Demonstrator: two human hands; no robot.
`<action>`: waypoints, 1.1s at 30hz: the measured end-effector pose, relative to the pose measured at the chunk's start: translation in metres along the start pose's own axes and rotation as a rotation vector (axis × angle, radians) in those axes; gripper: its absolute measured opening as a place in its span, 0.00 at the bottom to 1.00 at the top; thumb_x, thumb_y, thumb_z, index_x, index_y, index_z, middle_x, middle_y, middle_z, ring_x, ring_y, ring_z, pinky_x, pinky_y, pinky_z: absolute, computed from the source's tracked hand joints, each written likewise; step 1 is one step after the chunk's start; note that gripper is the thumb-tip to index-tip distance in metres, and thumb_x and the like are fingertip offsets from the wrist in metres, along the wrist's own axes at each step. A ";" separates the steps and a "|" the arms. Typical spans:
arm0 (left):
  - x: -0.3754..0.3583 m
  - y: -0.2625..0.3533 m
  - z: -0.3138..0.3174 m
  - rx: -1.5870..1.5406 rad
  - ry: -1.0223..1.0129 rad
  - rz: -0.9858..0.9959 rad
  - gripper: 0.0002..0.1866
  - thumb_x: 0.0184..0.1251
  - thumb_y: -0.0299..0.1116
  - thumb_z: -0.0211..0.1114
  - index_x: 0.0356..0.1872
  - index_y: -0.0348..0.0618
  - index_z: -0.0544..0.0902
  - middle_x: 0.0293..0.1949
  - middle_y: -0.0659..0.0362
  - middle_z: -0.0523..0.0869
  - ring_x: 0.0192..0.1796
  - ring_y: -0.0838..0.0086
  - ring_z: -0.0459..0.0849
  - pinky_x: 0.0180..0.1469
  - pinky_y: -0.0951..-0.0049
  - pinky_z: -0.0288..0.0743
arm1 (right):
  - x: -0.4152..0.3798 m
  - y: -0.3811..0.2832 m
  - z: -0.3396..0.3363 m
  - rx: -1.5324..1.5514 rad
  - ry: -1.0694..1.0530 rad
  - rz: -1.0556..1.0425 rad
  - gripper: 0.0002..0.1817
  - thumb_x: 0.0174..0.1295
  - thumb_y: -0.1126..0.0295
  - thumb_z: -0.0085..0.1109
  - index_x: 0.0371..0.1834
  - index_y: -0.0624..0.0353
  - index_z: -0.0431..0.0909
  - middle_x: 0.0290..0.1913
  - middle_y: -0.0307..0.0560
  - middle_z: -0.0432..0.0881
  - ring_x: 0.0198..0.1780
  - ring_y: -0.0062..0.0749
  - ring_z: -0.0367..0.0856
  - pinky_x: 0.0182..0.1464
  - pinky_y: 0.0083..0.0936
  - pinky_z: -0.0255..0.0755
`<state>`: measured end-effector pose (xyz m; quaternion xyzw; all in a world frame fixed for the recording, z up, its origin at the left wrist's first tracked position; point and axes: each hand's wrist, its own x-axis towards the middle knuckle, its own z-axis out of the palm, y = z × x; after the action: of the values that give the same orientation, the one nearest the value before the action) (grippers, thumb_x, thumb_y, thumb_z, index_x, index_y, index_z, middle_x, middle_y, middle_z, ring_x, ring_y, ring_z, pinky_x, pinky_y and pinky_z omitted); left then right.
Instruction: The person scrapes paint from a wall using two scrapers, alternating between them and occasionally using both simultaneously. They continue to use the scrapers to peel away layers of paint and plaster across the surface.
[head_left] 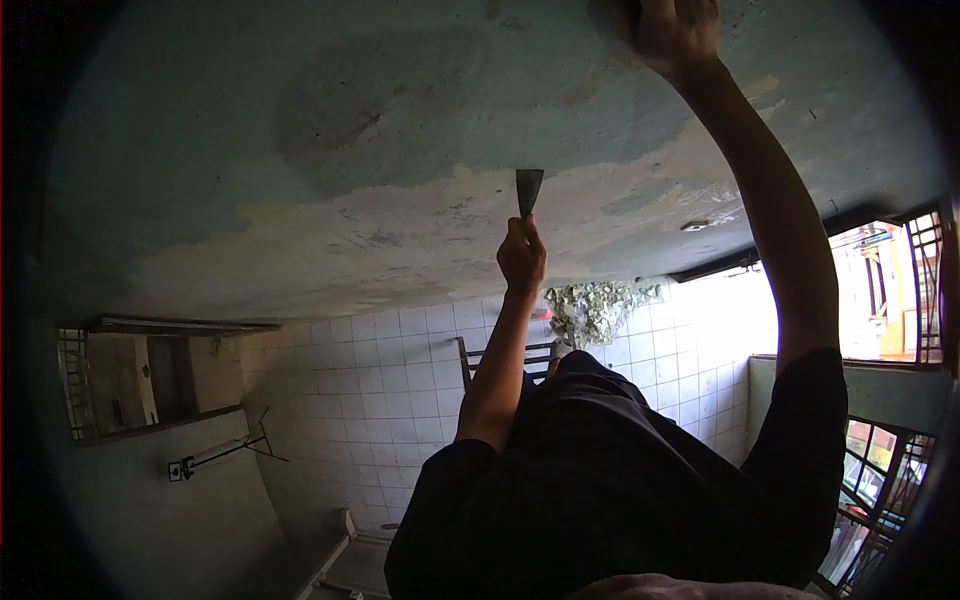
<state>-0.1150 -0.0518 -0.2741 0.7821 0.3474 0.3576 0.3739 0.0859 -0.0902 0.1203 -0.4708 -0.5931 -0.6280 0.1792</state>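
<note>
Okay so the left hand has its fingers closed round the scraper by the patchy wall, upper centre; right hand's at the top edge, can't tell its fingers.

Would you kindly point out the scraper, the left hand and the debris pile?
Scraper (530, 190): head view, on its flat blade.
Left hand (522, 261): head view, on the middle of the hand.
Debris pile (596, 312): head view, on its visible middle.
</note>
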 end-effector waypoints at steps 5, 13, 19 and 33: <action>0.010 0.013 -0.004 -0.035 0.028 0.022 0.18 0.84 0.46 0.51 0.37 0.42 0.74 0.22 0.45 0.80 0.27 0.43 0.83 0.29 0.48 0.72 | -0.003 0.008 0.009 -0.006 0.036 -0.027 0.15 0.76 0.58 0.54 0.51 0.58 0.67 0.72 0.70 0.74 0.74 0.68 0.71 0.76 0.64 0.54; -0.004 0.007 0.005 0.004 -0.061 -0.063 0.18 0.84 0.46 0.51 0.37 0.42 0.74 0.23 0.44 0.81 0.30 0.40 0.83 0.30 0.47 0.72 | -0.002 0.007 0.005 -0.003 -0.006 0.008 0.08 0.74 0.69 0.53 0.50 0.58 0.67 0.72 0.68 0.74 0.74 0.66 0.72 0.77 0.63 0.55; -0.018 -0.005 0.020 0.020 -0.111 0.024 0.17 0.83 0.45 0.53 0.38 0.42 0.74 0.28 0.45 0.83 0.32 0.45 0.84 0.34 0.49 0.75 | 0.001 0.000 0.001 0.004 0.007 0.030 0.08 0.72 0.71 0.53 0.50 0.57 0.67 0.72 0.67 0.74 0.74 0.64 0.71 0.77 0.63 0.55; -0.017 0.011 0.034 -0.073 -0.224 -0.130 0.18 0.84 0.47 0.50 0.40 0.42 0.73 0.28 0.42 0.83 0.34 0.40 0.84 0.35 0.45 0.73 | 0.000 0.000 0.000 -0.023 -0.041 0.046 0.10 0.71 0.70 0.55 0.51 0.57 0.67 0.73 0.66 0.74 0.75 0.64 0.71 0.77 0.63 0.54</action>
<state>-0.0930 -0.0825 -0.2856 0.7787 0.3402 0.2553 0.4611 0.0862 -0.0906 0.1202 -0.4991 -0.5785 -0.6207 0.1760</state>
